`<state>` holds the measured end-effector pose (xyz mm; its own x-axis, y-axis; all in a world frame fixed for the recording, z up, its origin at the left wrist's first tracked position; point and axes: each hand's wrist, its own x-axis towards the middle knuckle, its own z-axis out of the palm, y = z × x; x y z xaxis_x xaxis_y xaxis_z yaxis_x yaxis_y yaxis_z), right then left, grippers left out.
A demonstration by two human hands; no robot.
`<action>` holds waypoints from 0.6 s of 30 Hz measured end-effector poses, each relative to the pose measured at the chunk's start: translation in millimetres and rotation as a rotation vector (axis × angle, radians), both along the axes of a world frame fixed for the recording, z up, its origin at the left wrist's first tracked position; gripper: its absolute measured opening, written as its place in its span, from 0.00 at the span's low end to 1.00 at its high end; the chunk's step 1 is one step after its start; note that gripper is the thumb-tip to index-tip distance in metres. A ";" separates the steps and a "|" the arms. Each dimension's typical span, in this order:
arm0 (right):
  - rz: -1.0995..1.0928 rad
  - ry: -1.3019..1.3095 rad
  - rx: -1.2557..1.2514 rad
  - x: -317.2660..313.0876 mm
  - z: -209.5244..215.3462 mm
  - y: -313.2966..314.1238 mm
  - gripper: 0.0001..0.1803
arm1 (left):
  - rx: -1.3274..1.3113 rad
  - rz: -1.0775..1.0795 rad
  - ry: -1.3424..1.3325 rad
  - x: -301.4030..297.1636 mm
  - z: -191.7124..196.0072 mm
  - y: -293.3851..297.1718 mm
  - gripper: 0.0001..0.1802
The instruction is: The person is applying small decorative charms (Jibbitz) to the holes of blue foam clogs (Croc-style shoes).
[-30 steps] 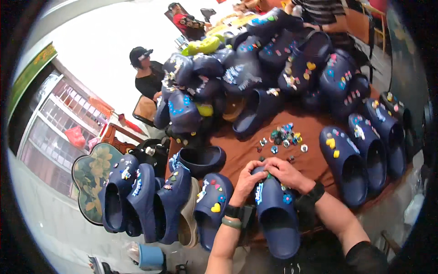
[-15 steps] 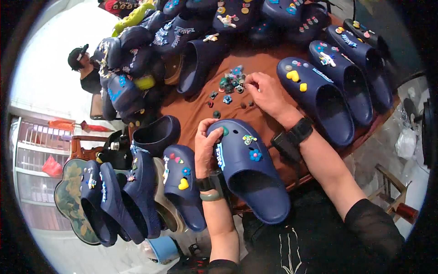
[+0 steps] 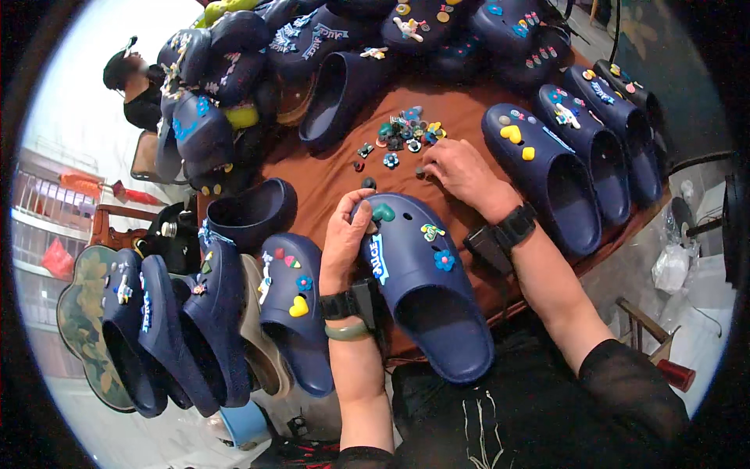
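My left hand [image 3: 348,238] gripped the navy clog [image 3: 422,285] on the brown table [image 3: 328,176], four charms fitted, several holes bare, while my right hand's [image 3: 461,168] fingers reached curled into the charm pile [image 3: 406,137].

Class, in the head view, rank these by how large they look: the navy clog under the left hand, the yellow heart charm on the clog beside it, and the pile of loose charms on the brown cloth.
1. navy clog, clearly largest
2. pile of loose charms
3. yellow heart charm, smallest
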<state>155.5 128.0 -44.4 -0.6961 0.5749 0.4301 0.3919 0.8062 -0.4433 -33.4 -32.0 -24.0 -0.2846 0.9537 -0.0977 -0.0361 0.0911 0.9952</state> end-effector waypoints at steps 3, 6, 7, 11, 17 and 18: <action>0.022 0.206 -0.327 -3.5 10.8 -2.8 0.05 | -0.022 -0.021 -0.078 1.4 -0.8 3.1 0.18; 0.384 0.380 -0.881 -5.1 29.4 -12.5 0.10 | -0.014 -0.004 -0.095 -0.8 -2.2 4.9 0.19; 0.541 0.289 -0.934 -5.5 35.3 -15.9 0.10 | -0.019 -0.016 -0.080 -3.5 -1.3 5.3 0.19; 0.718 0.190 -0.785 -15.5 31.4 -17.1 0.11 | -0.016 -0.006 -0.117 -2.9 10.2 2.2 0.19; 0.593 0.087 -0.627 1.4 29.4 -16.8 0.11 | 0.024 -0.006 0.104 2.5 -13.3 8.5 0.18; 0.597 0.056 -0.754 1.4 31.1 -19.1 0.15 | 0.044 -0.005 0.039 3.2 -17.3 5.6 0.18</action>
<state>156.9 108.9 -13.3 -0.9529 0.2717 0.1344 -0.0283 0.3616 -0.9319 -30.2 -26.3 -41.3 -0.2826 0.9582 -0.0442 0.0035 0.0471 0.9989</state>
